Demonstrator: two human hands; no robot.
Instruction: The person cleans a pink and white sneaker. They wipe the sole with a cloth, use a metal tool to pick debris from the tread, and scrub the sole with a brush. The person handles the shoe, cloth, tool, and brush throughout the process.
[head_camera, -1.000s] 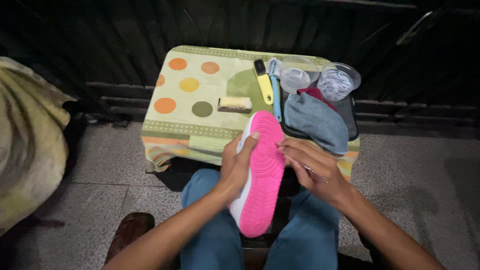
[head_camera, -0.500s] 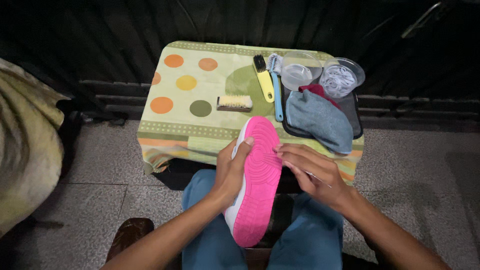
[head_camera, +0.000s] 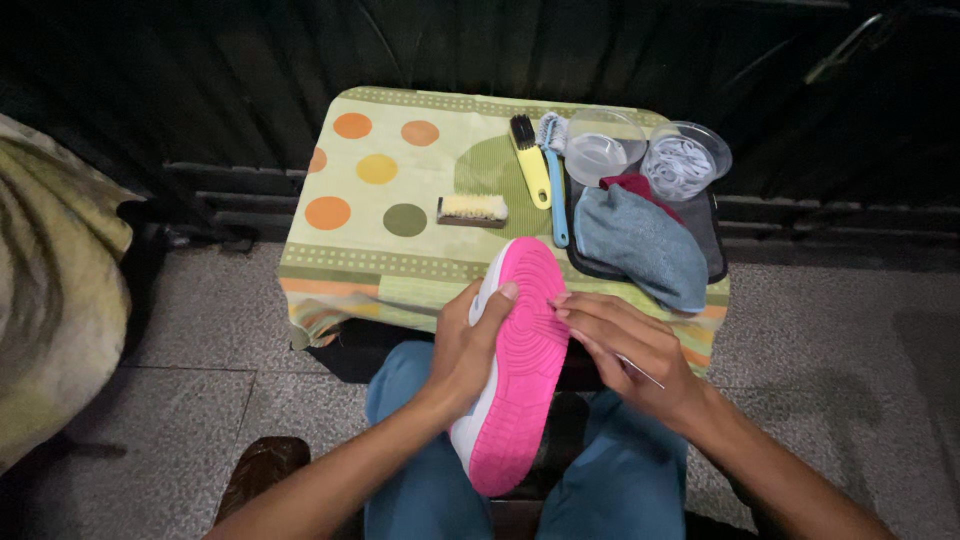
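Note:
A white sneaker with a bright pink sole (head_camera: 515, 390) lies sole-up over my lap, toe pointing at the small table. My left hand (head_camera: 462, 350) grips its left edge, thumb resting on the sole. My right hand (head_camera: 625, 352) rests on the sole's right side, fingertips pressed to the tread. It pinches a thin pointed stick (head_camera: 642, 373) whose end pokes out behind the fingers. The shoe's upper is mostly hidden.
A low table under a dotted green cloth (head_camera: 380, 260) carries a wooden brush (head_camera: 472, 210), a yellow brush (head_camera: 530, 165), a blue toothbrush (head_camera: 553, 195), a clear bowl (head_camera: 603, 145), a tub of white laces (head_camera: 685, 160) and a blue-grey cloth (head_camera: 640, 240) on a dark mat. A fabric bundle (head_camera: 50, 300) lies left.
The sneaker and both hands have stayed in place on my lap. My right fingertips have shifted slightly along the sole's edge. The view has shifted a little.

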